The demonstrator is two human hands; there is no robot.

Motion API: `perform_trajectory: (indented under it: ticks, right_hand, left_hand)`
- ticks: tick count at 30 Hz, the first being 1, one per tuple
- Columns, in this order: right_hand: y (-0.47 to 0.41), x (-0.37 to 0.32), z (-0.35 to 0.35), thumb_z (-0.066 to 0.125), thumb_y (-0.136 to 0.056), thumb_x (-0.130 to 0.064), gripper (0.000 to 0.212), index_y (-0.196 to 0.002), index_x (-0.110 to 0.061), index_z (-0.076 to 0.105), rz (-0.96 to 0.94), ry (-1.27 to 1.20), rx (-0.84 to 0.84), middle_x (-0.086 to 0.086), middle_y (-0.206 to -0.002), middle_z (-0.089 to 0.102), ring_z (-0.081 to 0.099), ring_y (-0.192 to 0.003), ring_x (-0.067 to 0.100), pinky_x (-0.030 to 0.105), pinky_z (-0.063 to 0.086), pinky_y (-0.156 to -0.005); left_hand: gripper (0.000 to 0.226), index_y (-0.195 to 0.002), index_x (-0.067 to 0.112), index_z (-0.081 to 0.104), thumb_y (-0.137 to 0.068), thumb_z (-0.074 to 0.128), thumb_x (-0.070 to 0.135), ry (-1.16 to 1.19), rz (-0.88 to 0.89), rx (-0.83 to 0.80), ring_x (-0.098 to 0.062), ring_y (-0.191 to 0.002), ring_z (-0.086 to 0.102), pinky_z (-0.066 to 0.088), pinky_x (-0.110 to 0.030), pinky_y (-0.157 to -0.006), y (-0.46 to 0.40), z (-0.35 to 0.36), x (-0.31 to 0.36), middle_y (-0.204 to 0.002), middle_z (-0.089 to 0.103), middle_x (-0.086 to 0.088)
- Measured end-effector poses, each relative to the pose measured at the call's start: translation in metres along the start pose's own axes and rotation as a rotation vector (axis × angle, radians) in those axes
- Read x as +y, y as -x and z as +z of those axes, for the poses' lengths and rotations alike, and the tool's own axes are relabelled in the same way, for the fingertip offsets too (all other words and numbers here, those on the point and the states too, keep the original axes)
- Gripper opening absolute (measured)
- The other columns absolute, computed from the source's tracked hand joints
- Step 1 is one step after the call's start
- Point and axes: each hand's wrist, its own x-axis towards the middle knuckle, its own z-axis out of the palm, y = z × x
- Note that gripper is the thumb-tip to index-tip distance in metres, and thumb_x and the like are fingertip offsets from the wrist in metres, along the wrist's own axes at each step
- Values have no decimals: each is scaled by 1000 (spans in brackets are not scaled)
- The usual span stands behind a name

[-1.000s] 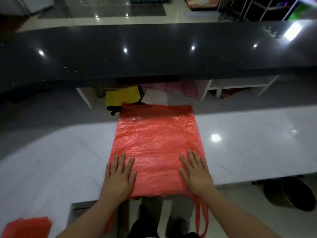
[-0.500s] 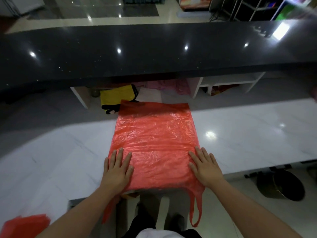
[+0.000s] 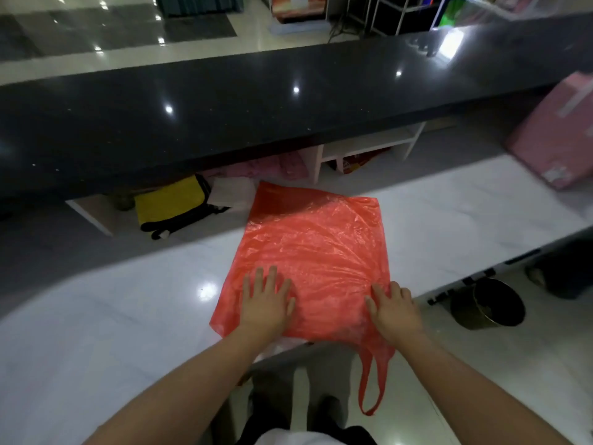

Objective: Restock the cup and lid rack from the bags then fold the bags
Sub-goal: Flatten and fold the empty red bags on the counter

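A red plastic bag [image 3: 313,261] lies spread flat on the white counter [image 3: 128,316], reaching from the counter's near edge toward its far edge. One of its handles [image 3: 372,383] hangs down over the near edge. The left hand [image 3: 266,303] lies flat on the bag's near left part, fingers straight and spread, pressing the plastic down. The right hand [image 3: 393,311] rests on the bag's near right edge with fingers loosely bent; whether it pinches the plastic or only presses on it, I cannot tell. Past the far edge runs a dark raised counter top [image 3: 224,101], with a yellow cloth [image 3: 170,203] tucked beneath it. A pink box [image 3: 555,136] sits at the far right corner of the white counter. A round bin [image 3: 487,303] stands on the floor to the right
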Motion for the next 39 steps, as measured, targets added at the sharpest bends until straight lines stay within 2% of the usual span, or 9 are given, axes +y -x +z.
perform_trajectory:
  ticks: [3, 8, 12, 16, 20, 24, 28, 34, 39]
  right_hand:
    - [6, -3, -1, 29, -102, -55, 53, -142, -23, 46, 37, -7, 46, 11, -131, 48, 44, -119, 31, 45, 40, -103]
    - [11, -2, -9, 27, -102, -55, 54, -124, -24, 65, 38, 39, 134, 12, -139, 46, 39, -126, 30, 48, 34, -105]
    - [8, 2, -10, 31, -104, -52, 49, -139, -26, 53, -19, -47, 131, 11, -164, 22, 18, -150, 31, 50, 17, -118]
    - [3, -3, -5, 29, -103, -54, 52, -148, -30, 42, -150, -87, 73, 5, -168, 14, 10, -154, 26, 49, 13, -122]
    - [-3, -21, 8, 26, -103, -57, 56, -156, -40, 26, -269, -60, -35, 0, -170, 1, -3, -156, 24, 48, 6, -123]
    - [-7, -40, 24, 20, -102, -60, 59, -158, -46, 9, -206, -67, -61, -3, -169, -12, -12, -155, 25, 50, 4, -123]
    - [-24, -51, 28, 11, -101, -62, 62, -158, -45, -5, -144, -73, -63, -1, -167, -19, -20, -153, 26, 49, -4, -124]
    - [-60, -66, 17, 11, -101, -60, 63, -159, -41, -5, -66, -100, -51, 3, -167, -19, -19, -153, 29, 51, -5, -124]
    - [-76, -77, -2, 16, -103, -57, 63, -161, -35, 4, -49, -143, -75, 7, -168, -14, -14, -154, 33, 53, -1, -124]
  left_hand:
    - [61, -157, 45, 6, -100, 14, 66, 116, -87, -138, -46, -151, -12, -9, -64, -120, 2, 11, 21, -168, -8, -8]
    - [64, -152, 54, -12, -97, 15, 71, 57, 41, -158, -46, -146, -30, -12, -65, -118, -3, 28, 19, -165, -28, -6]
    - [60, -143, 66, -21, -96, 16, 72, -33, 290, -181, -39, -142, -39, -16, -62, -118, -25, 23, -2, -164, -31, -1]
    - [60, -151, 62, 1, -98, 29, 57, -227, 406, -106, -39, -149, -27, -13, -59, -121, -60, -3, -29, -168, -19, -1]
    - [61, -157, 45, 18, -99, 37, 41, -254, 312, 11, -34, -155, -12, -6, -54, -124, -71, -26, -36, -170, -4, -5]
    - [54, -158, 36, 25, -104, 30, 43, -116, 199, 59, -35, -155, 2, 3, -53, -124, -45, -13, -32, -169, 9, -8]
    - [54, -158, 34, 24, -106, 26, 47, -45, 141, 80, -36, -155, 2, 3, -52, -124, -23, 6, -43, -168, 11, -9]
    - [55, -158, 33, 22, -105, 23, 49, -9, 114, 136, -32, -155, -1, -1, -50, -124, -14, 7, -48, -168, 10, -9]
    - [52, -155, 30, 29, -105, 25, 47, 6, 169, 165, -32, -154, 8, 7, -52, -125, -10, 0, -33, -166, 19, -9]
